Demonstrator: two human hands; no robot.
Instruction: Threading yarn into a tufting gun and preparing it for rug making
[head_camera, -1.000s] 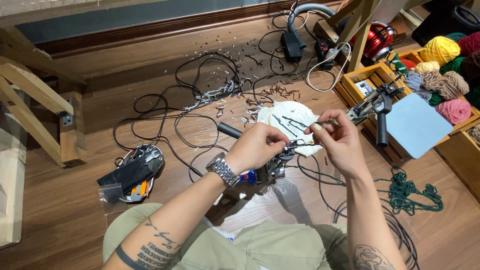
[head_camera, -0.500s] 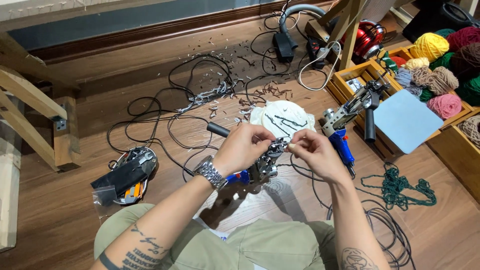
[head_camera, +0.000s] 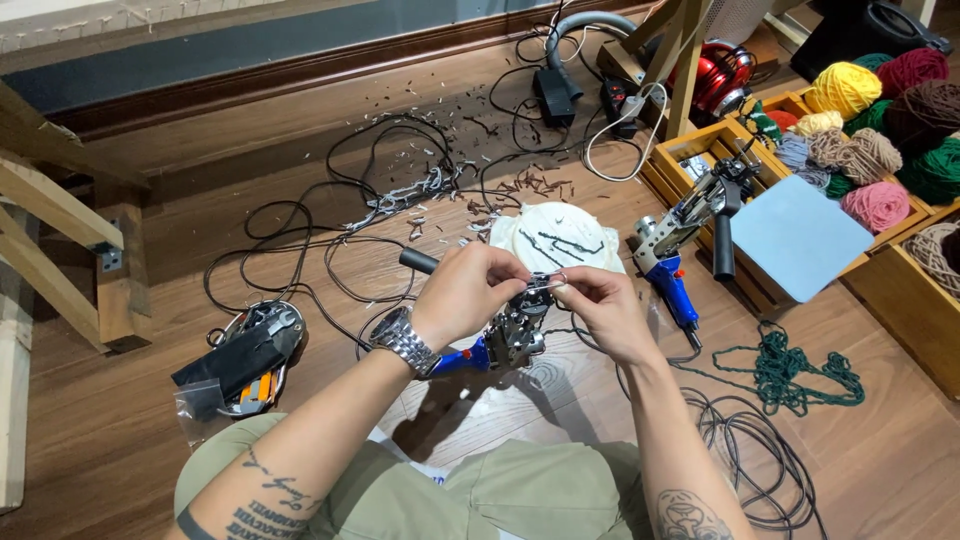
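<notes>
My left hand (head_camera: 468, 292) and right hand (head_camera: 604, 310) meet, both pinching a small metal part (head_camera: 546, 284) above the blue-handled tufting gun (head_camera: 505, 340) on the wooden floor (head_camera: 300, 150).

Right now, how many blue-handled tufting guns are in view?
2. One blue-handled tufting gun sits under both hands, the left hand and right hand working at its top. The second lies on the wooden floor beside the yarn crates. Others may be hidden.
</notes>
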